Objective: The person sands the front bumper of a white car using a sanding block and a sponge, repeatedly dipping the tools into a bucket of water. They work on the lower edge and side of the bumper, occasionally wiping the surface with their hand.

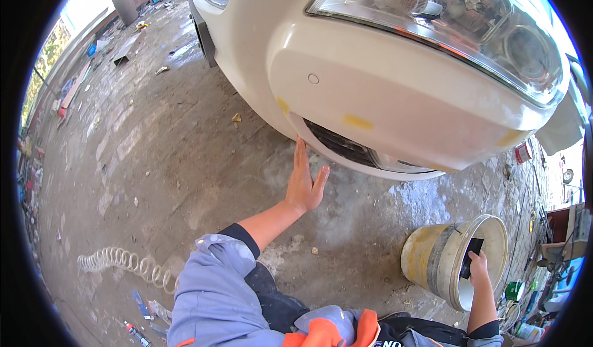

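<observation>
My left hand (306, 182) is stretched forward with its thumb apart, its fingertips at the lower lip of a white car bumper (370, 83). Nothing is held in it. Yellow filler patches (358, 121) mark the bumper around a dark lower grille opening (340, 140). On the right, my right hand (478, 266) grips a black sanding block (471, 256), whose exact kind is hard to tell. That hand reaches into the mouth of a stained plastic bucket (428, 259); the bucket's bottom inside is hidden.
Above the bumper sits a clear headlight (444, 27). A coiled air hose (125, 261) and a spray can (137, 333) lie on the dirty floor at left. A red tin (523, 153) and a green tin (514, 291) stand at right. Wet patches (419, 201) shine near the bucket.
</observation>
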Demonstrator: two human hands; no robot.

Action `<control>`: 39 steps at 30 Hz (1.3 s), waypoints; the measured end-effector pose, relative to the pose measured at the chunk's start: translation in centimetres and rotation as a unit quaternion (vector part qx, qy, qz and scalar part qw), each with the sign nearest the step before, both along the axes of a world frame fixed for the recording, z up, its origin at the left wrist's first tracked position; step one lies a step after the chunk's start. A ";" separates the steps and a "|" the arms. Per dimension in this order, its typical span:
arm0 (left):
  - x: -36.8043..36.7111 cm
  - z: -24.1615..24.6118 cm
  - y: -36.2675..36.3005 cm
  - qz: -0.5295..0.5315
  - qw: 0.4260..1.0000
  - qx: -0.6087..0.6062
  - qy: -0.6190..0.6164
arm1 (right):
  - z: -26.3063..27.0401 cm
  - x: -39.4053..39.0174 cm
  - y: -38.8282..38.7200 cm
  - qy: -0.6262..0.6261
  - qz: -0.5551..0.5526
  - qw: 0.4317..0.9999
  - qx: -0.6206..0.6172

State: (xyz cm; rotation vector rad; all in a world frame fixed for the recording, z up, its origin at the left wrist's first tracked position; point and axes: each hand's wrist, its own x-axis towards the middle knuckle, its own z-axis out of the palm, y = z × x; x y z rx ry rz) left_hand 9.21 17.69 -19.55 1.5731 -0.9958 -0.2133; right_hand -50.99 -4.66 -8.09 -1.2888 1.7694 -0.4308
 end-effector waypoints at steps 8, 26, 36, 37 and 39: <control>3.0 4.0 -2.2 0.129 0.983 -0.133 0.003 | 0.2 0.4 0.5 0.009 -0.009 1.000 -0.004; -2.6 -0.6 -0.5 -0.062 0.982 -0.039 0.173 | 0.5 0.3 1.1 0.047 0.018 0.999 0.013; -1.6 -0.7 -0.8 0.025 0.987 0.013 0.161 | 0.3 0.3 1.0 0.108 0.024 0.994 0.014; -1.7 -0.7 -0.8 0.027 0.986 0.016 0.165 | 0.3 0.3 1.0 0.085 0.034 0.996 0.013; -2.0 -1.0 -0.7 0.025 0.984 0.025 0.174 | 0.3 0.3 1.1 0.052 0.037 0.998 0.013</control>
